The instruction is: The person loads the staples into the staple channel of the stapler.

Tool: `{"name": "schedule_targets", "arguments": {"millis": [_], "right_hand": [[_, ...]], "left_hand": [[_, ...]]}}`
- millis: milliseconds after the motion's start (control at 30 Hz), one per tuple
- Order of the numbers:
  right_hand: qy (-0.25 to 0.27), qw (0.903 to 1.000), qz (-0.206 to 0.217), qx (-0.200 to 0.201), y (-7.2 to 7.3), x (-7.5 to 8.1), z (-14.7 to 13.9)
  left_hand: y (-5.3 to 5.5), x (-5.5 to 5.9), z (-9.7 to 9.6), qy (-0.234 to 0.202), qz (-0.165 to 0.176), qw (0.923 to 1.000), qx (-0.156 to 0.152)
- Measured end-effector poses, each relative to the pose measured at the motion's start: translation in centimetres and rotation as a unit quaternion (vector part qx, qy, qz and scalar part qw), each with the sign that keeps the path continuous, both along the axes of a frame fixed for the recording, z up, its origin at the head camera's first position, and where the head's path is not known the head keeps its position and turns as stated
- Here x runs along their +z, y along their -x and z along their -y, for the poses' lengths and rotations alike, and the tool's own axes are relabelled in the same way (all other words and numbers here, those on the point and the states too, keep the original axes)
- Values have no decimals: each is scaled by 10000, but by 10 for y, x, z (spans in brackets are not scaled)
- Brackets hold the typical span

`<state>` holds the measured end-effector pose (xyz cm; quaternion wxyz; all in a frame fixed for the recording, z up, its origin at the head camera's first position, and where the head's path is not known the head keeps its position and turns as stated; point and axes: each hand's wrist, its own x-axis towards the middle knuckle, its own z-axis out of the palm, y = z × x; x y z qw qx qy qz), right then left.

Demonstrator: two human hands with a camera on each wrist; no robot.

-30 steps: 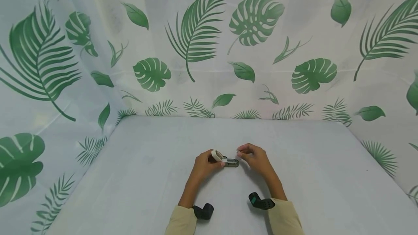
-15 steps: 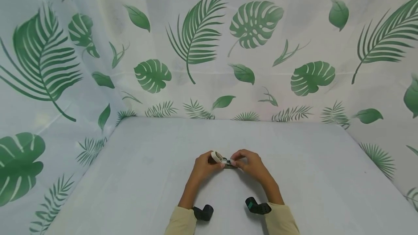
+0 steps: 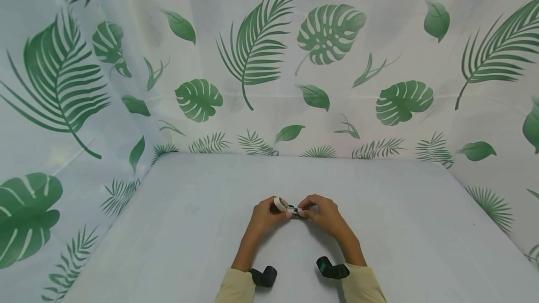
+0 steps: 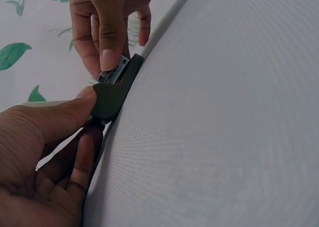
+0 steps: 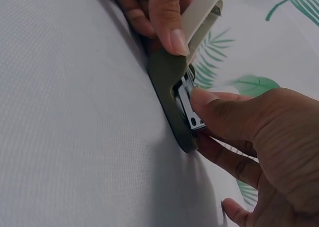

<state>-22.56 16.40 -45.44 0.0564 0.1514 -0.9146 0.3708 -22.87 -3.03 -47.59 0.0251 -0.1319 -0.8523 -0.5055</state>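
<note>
A small stapler with a dark green base sits on the table, its cream top cover swung up and back. My left hand grips it at the hinge end, thumb on the side of the base. Between cover and base shows the silver metal magazine. My right hand pinches this magazine near its front end with thumb and fingers. Anything small inside that pinch is hidden by the fingertips. In the left wrist view, the right hand comes down onto the magazine from above.
A white cloth covers the table. Behind and at the sides hangs a white curtain printed with green leaves. Black wrist cameras are strapped over the beige sleeves.
My right hand, earlier apart from the stapler with a tiny piece between its fingertips, has moved left and down onto the magazine. The left hand keeps its grip in place.
</note>
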Motion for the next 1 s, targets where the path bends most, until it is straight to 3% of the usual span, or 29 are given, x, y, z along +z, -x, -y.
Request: {"name": "schedule_targets", "arguments": {"millis": [433,767,1000], "right_hand": [[-211,9997,-143,26,2,-2,0],[-3,9986,-324,428,0,0,-2],[-288,9978,-454,383,1,-3,-2]], "left_hand": [[0,2,0,-3,-26,10000,-13],[1,0,1,-38,-49,10000,-39],[0,2,1,44,-99,9999,-48]]}}
